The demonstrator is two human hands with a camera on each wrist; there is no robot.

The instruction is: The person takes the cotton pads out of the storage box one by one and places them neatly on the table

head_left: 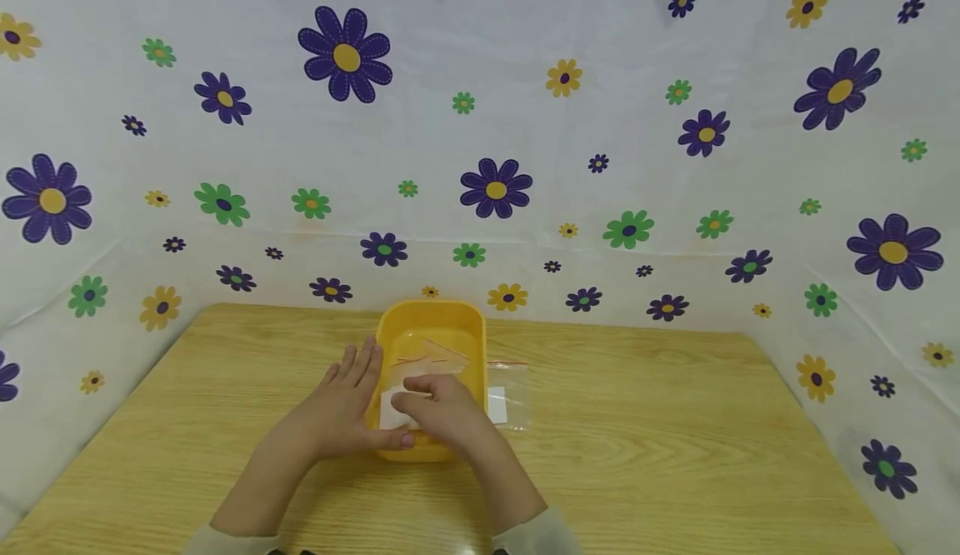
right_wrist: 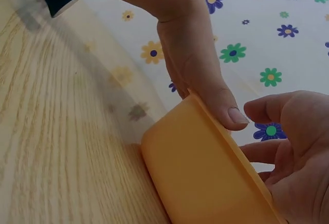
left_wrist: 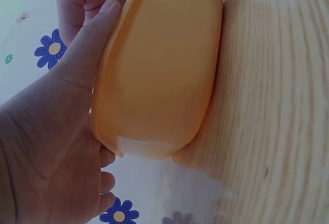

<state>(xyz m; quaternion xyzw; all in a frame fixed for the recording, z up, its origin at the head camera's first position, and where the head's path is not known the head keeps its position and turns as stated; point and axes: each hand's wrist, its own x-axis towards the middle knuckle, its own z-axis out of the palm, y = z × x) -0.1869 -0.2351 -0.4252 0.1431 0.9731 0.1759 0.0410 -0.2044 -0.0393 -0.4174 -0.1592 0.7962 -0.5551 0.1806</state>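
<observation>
A yellow plastic tray (head_left: 431, 313) stands on the table, with clear plastic bags with red seal lines (head_left: 442, 361) and a white piece like paper (head_left: 392, 415) inside. My left hand (head_left: 341, 409) rests against its near left corner, fingers stretched along the left side and thumb lying along the near rim. Over the tray's near half is my right hand (head_left: 446, 409), fingers bent loosely. In the right wrist view its thumb and forefinger (right_wrist: 264, 152) stand apart with nothing visible between them; the other fingertips are partly hidden behind the tray's rim.
Beside the tray's right wall a clear zip bag (head_left: 517, 392) with a red seal line and a white label lies on the wooden table (head_left: 660, 430). A white cloth with printed flowers (head_left: 525, 138) hangs behind the table and along both sides.
</observation>
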